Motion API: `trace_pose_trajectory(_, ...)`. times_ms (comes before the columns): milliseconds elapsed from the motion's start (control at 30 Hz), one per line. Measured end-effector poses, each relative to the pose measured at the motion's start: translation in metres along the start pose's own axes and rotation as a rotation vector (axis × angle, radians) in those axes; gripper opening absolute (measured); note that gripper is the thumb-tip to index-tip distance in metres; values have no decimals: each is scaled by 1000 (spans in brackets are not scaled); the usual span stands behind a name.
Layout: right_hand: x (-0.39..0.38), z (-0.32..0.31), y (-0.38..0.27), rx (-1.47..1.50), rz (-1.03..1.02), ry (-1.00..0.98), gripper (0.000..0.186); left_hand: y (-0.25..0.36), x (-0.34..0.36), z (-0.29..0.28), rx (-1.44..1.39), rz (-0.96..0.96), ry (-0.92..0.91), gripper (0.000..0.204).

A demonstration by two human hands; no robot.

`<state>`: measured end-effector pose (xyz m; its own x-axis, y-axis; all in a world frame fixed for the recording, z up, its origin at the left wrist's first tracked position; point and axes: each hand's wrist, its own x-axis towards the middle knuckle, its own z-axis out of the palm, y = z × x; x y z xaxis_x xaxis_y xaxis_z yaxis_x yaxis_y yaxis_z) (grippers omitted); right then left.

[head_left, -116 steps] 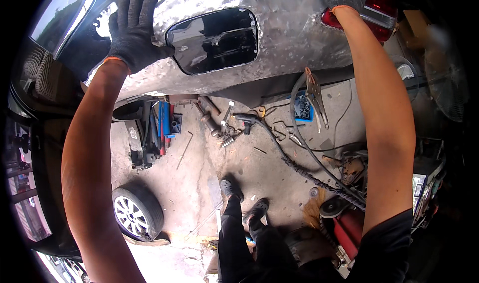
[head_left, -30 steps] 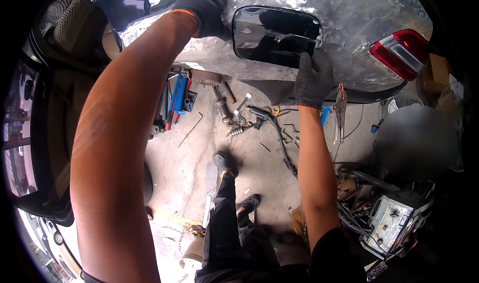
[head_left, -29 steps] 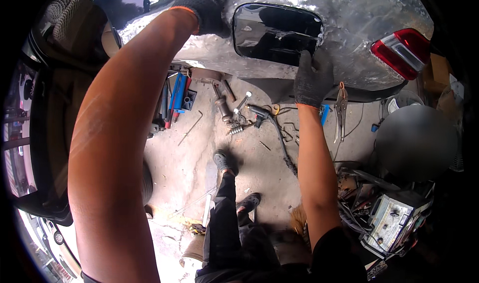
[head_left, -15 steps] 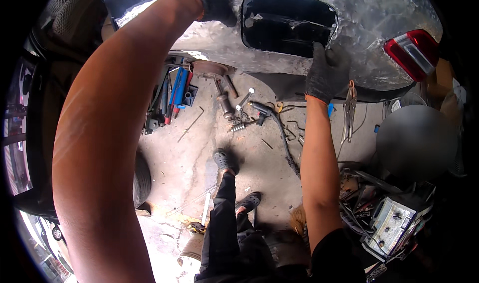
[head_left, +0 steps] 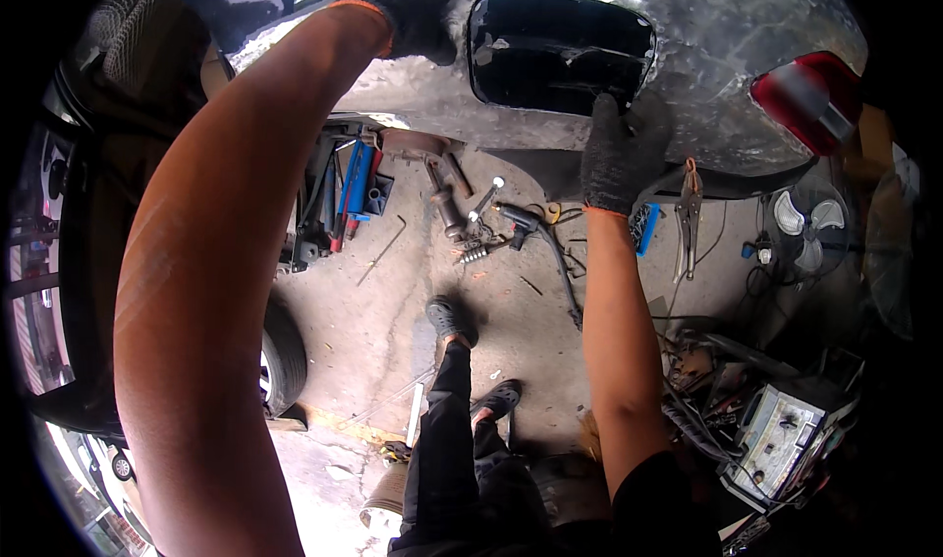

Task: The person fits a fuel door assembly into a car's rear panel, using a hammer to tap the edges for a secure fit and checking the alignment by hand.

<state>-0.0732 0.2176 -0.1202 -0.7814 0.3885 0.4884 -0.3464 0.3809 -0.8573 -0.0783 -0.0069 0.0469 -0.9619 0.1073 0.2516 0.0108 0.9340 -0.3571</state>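
Both gloved hands rest on a bare metal car panel (head_left: 727, 56). Our left hand (head_left: 408, 7) lies flat near its upper edge; our right hand (head_left: 621, 149) presses, fingers spread, at the lower rim of the dark filler opening (head_left: 560, 51). We note a red tail light (head_left: 810, 100) beside it. Below, the concrete floor (head_left: 393, 321) carries scattered tools (head_left: 344, 189), pliers (head_left: 688, 213), a fan (head_left: 801, 238) and a wheel (head_left: 280, 361).

Bare, sanded metal car body panel (head_left: 727, 56) looks dull and scuffed; knitted cloth gloves cover both hands; concrete floor (head_left: 393, 311) rough.
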Motion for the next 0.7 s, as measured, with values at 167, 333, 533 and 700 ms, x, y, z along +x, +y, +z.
trace_pose_trajectory(167, -2, -3, -3, -350, -270, -63, 55, -5, 7, 17, 62, 12, 58, 146)
trace_pose_trajectory(333, -6, -3, -8, -308, -189, -91, 60, -8, 11, 21, -75, 41, 124, 142)
trace_pose_trajectory(533, -4, -11, -24, -244, -75, -108, 60, -8, 9, -3, -209, -20, -157, 144)
trace_pose_trajectory(700, 2, -18, -35, -335, -83, -157, 66, -11, 17, -1, -252, 10, -197, 139)
